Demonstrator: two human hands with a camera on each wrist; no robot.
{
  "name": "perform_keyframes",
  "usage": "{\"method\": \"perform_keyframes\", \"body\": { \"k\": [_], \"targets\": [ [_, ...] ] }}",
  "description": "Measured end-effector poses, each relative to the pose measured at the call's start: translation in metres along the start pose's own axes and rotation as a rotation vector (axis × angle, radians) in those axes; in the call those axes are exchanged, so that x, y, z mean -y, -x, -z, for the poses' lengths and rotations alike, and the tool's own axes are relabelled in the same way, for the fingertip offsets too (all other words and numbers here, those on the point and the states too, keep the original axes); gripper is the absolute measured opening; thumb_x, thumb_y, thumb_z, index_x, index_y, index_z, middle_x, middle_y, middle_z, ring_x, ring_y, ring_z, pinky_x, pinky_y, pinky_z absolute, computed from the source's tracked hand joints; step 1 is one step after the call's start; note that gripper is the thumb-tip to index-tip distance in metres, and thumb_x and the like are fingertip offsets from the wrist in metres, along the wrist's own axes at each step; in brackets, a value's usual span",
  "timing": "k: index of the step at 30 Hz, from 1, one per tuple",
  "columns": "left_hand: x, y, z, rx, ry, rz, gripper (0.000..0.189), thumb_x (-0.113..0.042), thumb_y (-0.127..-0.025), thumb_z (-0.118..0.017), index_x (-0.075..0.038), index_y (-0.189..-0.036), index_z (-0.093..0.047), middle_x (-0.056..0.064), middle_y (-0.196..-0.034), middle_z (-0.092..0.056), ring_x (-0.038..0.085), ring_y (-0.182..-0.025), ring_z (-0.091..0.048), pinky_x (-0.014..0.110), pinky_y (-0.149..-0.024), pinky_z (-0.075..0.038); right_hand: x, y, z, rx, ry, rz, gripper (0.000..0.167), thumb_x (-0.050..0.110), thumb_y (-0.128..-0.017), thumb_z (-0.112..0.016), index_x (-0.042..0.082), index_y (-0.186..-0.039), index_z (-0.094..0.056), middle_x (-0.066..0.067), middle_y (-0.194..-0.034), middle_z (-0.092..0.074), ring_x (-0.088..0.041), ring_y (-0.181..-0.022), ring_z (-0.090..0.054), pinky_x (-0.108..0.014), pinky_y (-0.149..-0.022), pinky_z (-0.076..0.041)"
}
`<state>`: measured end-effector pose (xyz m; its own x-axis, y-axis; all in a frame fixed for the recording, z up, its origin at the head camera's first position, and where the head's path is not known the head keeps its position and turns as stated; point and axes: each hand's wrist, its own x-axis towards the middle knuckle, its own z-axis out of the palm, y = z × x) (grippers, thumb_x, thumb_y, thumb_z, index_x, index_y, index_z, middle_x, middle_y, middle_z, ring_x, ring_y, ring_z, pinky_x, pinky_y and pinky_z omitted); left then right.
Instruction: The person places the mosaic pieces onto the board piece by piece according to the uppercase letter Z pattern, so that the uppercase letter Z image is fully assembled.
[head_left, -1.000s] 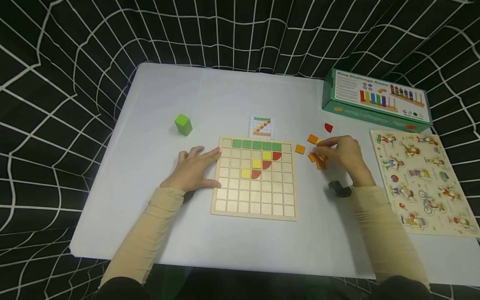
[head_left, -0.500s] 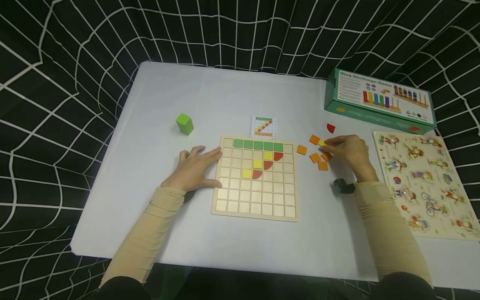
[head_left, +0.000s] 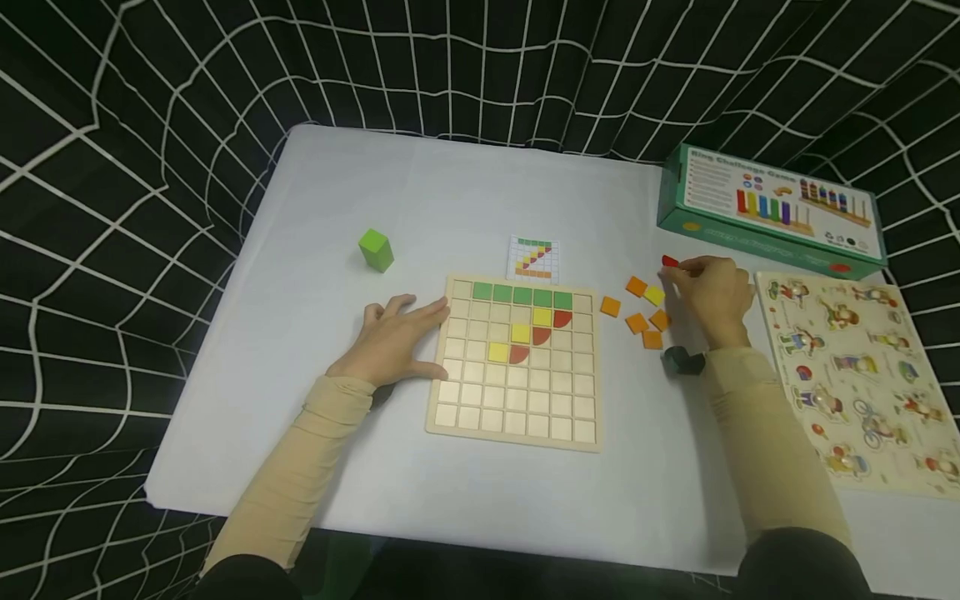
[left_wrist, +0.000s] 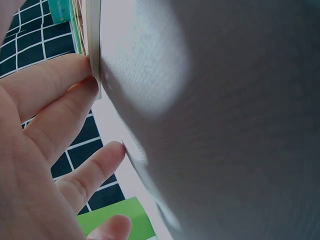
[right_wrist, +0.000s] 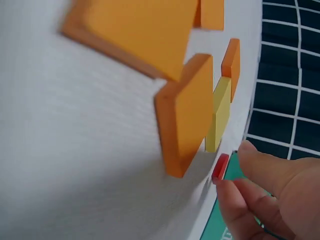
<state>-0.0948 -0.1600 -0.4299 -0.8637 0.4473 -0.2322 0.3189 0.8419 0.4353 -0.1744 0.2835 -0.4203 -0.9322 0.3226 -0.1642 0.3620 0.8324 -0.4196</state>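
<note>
Red piece (head_left: 669,261) between the yellow tile (head_left: 654,296) and green box (head_left: 761,242). My right hand (head_left: 712,298) touches it; whether pinched, I cannot tell. Left hand (head_left: 390,343) spread wide, touching the left edge of the board (head_left: 517,400).

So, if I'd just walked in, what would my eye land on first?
Probably the wooden grid board near the middle of the white table, with its row of green squares. Next, the red piece at the tips of the right hand, beyond the loose orange tiles. The green box stands out at the back right.
</note>
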Motion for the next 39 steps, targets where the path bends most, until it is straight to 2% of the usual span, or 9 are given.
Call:
{"method": "perform_keyframes", "body": {
  "k": [6, 11, 15, 21, 25, 28, 32, 34, 39],
  "targets": [
    [-0.002, 0.000, -0.001, 0.010, 0.004, 0.004, 0.099, -0.052, -0.077, -0.083, -0.019, -0.159, -0.040, -0.003, -0.170, -0.032, 0.041, -0.156, -0.027, 0.056, -0.107, -0.027, 0.001, -0.007, 0.001, 0.046, 0.056, -0.044, 0.055, 0.042, -0.103, -0.060, -0.005, -0.131, -0.066, -0.030, -0.129, -0.064, -0.048, -0.124, -0.044, -0.063, -0.109, -0.026],
    [-0.005, 0.002, -0.001, 0.003, 0.008, -0.003, 0.098, -0.050, -0.077, -0.084, -0.018, -0.159, -0.042, -0.002, -0.170, -0.034, 0.042, -0.155, -0.028, 0.057, -0.106, -0.027, -0.003, -0.011, 0.002, 0.055, 0.069, -0.031, 0.054, 0.041, -0.103, -0.058, -0.003, -0.134, -0.065, -0.031, -0.132, -0.064, -0.052, -0.128, -0.045, -0.064, -0.108, -0.027],
    [-0.006, 0.002, -0.001, 0.001, 0.011, -0.005, 0.098, -0.050, -0.077, -0.084, -0.017, -0.159, -0.042, -0.002, -0.170, -0.034, 0.042, -0.156, -0.028, 0.057, -0.106, -0.027, -0.006, -0.013, 0.002, 0.041, 0.065, -0.021, 0.053, 0.040, -0.102, -0.062, 0.001, -0.137, -0.064, -0.029, -0.130, -0.065, -0.051, -0.126, -0.049, -0.064, -0.107, -0.030],
    [-0.006, 0.003, -0.001, -0.003, 0.014, -0.006, 0.098, -0.050, -0.076, -0.085, -0.018, -0.159, -0.042, -0.002, -0.170, -0.034, 0.041, -0.155, -0.029, 0.057, -0.106, -0.027, -0.009, -0.017, 0.004, 0.080, 0.063, -0.020, 0.052, 0.041, -0.102, -0.061, 0.002, -0.136, -0.064, -0.028, -0.131, -0.064, -0.047, -0.123, -0.050, -0.063, -0.106, -0.032],
    [-0.006, 0.003, -0.001, -0.004, 0.012, -0.010, 0.098, -0.050, -0.077, -0.085, -0.017, -0.159, -0.042, -0.002, -0.170, -0.034, 0.041, -0.155, -0.029, 0.057, -0.106, -0.027, -0.005, -0.014, 0.006, 0.101, 0.037, -0.023, 0.053, 0.041, -0.101, -0.063, 0.003, -0.137, -0.061, -0.028, -0.132, -0.064, -0.045, -0.118, -0.051, -0.061, -0.105, -0.032],
    [-0.005, 0.002, 0.000, -0.006, 0.008, -0.010, 0.098, -0.050, -0.077, -0.084, -0.017, -0.159, -0.041, -0.001, -0.170, -0.034, 0.042, -0.155, -0.029, 0.056, -0.106, -0.027, 0.002, -0.009, 0.007, 0.128, 0.008, 0.002, 0.053, 0.039, -0.102, -0.064, 0.006, -0.142, -0.059, -0.029, -0.136, -0.061, -0.045, -0.121, -0.049, -0.058, -0.103, -0.034],
    [-0.004, 0.002, 0.001, -0.008, 0.000, -0.008, 0.098, -0.051, -0.077, -0.084, -0.017, -0.159, -0.042, -0.001, -0.170, -0.034, 0.042, -0.155, -0.029, 0.056, -0.105, -0.028, 0.015, 0.002, 0.008, 0.177, -0.059, 0.073, 0.047, 0.034, -0.104, -0.061, 0.007, -0.142, -0.062, -0.027, -0.140, -0.060, -0.041, -0.122, -0.047, -0.046, -0.093, -0.040],
    [-0.002, 0.002, 0.001, -0.008, -0.003, -0.007, 0.098, -0.051, -0.077, -0.084, -0.017, -0.159, -0.042, -0.001, -0.170, -0.034, 0.042, -0.155, -0.029, 0.056, -0.105, -0.028, 0.022, 0.008, 0.007, 0.200, -0.099, 0.104, 0.044, 0.032, -0.104, -0.061, 0.006, -0.139, -0.065, -0.026, -0.139, -0.062, -0.036, -0.116, -0.049, -0.038, -0.086, -0.041],
    [-0.001, 0.001, 0.001, -0.005, -0.003, -0.004, 0.099, -0.052, -0.077, -0.083, -0.017, -0.159, -0.041, -0.001, -0.170, -0.033, 0.042, -0.155, -0.028, 0.057, -0.106, -0.027, 0.039, 0.021, 0.001, 0.226, -0.144, 0.169, 0.039, 0.032, -0.101, -0.067, 0.002, -0.125, -0.072, -0.024, -0.122, -0.069, -0.026, -0.102, -0.052, -0.028, -0.070, -0.044]
  ]
}}
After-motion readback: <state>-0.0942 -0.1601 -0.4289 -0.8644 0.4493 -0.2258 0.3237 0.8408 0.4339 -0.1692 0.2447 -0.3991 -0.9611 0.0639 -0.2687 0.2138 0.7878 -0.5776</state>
